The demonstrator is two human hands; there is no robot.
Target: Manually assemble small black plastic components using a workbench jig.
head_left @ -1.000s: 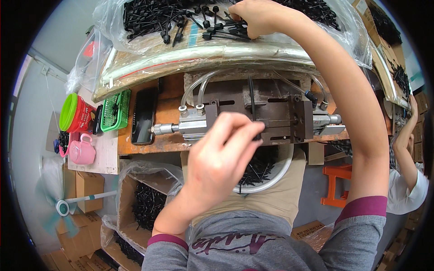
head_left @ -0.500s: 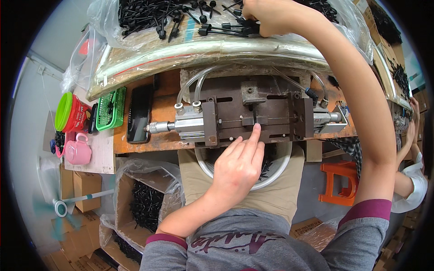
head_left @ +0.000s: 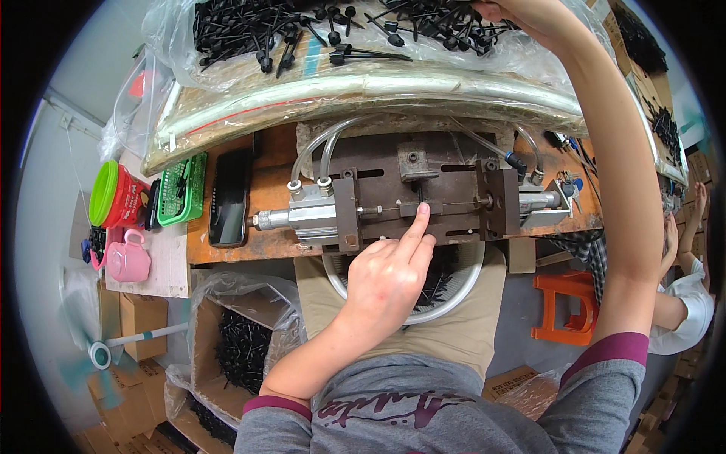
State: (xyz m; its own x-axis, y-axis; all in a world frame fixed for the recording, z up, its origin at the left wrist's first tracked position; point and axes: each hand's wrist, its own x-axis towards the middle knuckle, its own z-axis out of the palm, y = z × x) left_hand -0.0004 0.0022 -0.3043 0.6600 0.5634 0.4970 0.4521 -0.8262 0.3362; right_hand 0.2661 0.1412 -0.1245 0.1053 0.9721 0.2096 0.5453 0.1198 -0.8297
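My left hand (head_left: 387, 276) reaches over the near edge of a brown metal clamping fixture (head_left: 461, 163). Its index finger is stretched out, the tip touching a small block (head_left: 420, 209) at the fixture's middle, where a thin black piece (head_left: 422, 189) stands; the other fingers are bent and hold nothing visible. My right hand (head_left: 529, 19) is at the top edge over a pile of black plastic pieces (head_left: 249, 34) with thin shafts and thick heads. Most of its fingers are cut off by the frame, so any grip is hidden.
Air cylinders (head_left: 314, 214) with clear hoses flank the fixture. A phone (head_left: 231, 197), green basket (head_left: 184, 189) and pink cup (head_left: 128, 257) lie left. A white-rimmed basket (head_left: 454, 303) sits on my lap; a lined carton (head_left: 242, 340) and orange stool (head_left: 563, 306) stand below. Another person's arm (head_left: 669, 303) shows right.
My right hand has moved right and up across the pile, off the loose pieces. Both cylinder rods now stick out further toward the fixture's middle. My left index finger stays at the middle block.
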